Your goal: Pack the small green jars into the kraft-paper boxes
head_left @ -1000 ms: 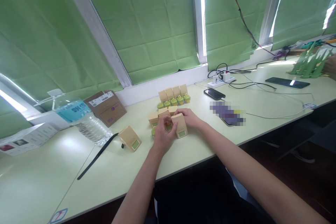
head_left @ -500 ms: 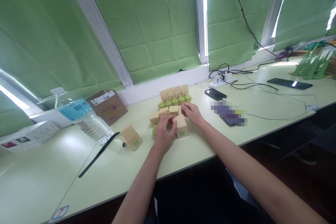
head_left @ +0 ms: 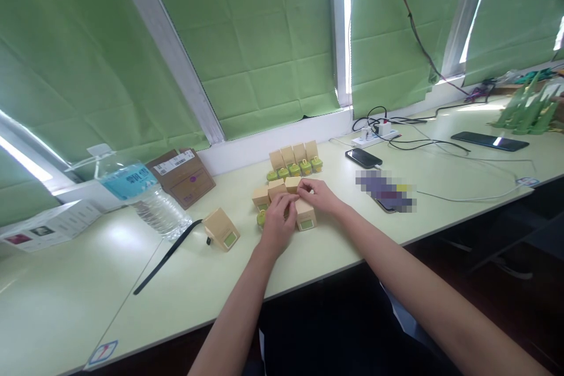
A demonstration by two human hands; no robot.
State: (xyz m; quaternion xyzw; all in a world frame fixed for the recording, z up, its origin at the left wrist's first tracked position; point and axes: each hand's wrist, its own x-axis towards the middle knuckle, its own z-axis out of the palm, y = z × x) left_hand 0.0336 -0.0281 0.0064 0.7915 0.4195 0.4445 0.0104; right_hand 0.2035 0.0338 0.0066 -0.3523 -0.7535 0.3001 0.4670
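Note:
A small brown cardboard box with a green label stands near the table's front edge. My left hand is closed at its left side, fingers curled over the top rear corner. The bent fingers of my right hand are pinched at the box's back top edge; the fingertips are partly hidden. Right behind my hands are several similar brown boxes. A small green lidded container sits left of my left hand, partly covered. Farther back, several green lidded containers stand before upright brown boxes.
Another brown box stands to the left beside a black strap. A large water bottle lies tilted by a brown carton. Phones and a power strip with cables are on the right.
My right hand has moved left and in to the back top edge of the small box. My left hand stays at the box, with its fingers slightly shifted.

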